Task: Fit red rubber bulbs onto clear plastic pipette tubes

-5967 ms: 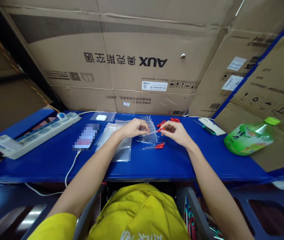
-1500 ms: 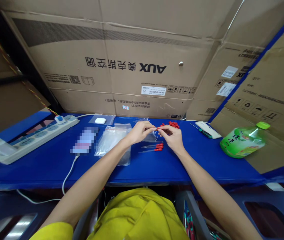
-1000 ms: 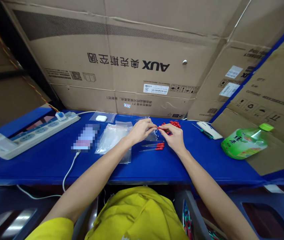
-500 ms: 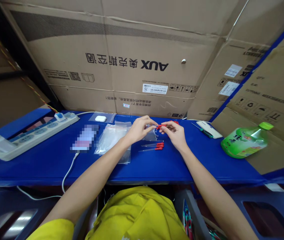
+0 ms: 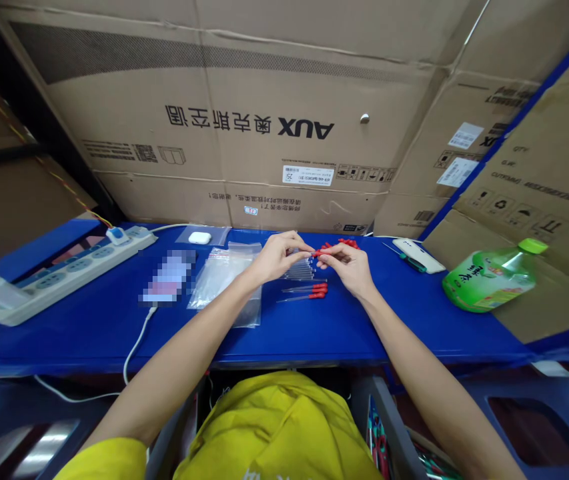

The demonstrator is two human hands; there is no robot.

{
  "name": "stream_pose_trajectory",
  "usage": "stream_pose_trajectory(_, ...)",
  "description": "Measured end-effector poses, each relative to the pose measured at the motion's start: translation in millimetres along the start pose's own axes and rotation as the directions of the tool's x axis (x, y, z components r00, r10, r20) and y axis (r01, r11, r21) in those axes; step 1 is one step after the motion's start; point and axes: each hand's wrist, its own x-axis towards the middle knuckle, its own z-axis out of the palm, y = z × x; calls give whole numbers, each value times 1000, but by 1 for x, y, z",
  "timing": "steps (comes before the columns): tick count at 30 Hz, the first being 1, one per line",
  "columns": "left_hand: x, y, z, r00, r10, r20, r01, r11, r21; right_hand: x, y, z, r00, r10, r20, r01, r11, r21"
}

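Note:
My left hand [image 5: 280,257] is closed in a pinch on a thin clear dropper tube, which its fingers mostly hide. Opposite it, my right hand [image 5: 350,268] pinches a red rubber bulb [image 5: 320,253] at that tube's end. The fingertips of both hands nearly meet, and how far the tube sits inside the bulb cannot be made out. Below them on the blue table lie several droppers with red bulbs [image 5: 318,291], side by side. A row of bare clear tubes [image 5: 300,270] lies partly under my left hand. More loose red bulbs [image 5: 348,243] are behind my right hand.
Clear plastic bags [image 5: 224,277] lie left of the tubes. Farther left are a charging phone [image 5: 168,277], a white earphone case [image 5: 199,238] and a power strip [image 5: 77,270]. A screwdriver [image 5: 411,262], a white device [image 5: 421,255] and a green bottle [image 5: 489,279] are rightward. Cardboard [image 5: 244,80] stands behind.
The view has shifted very slightly. Both hands keep their pinch on the tube and bulb, with only a small movement of the right fingers.

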Motion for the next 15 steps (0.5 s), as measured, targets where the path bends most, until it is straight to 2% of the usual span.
stream_pose_trajectory(15,1,3,-1,1000,9,10,-9,1000,-26,-2,-4,4,999,-11,-36,10,1000,-11)
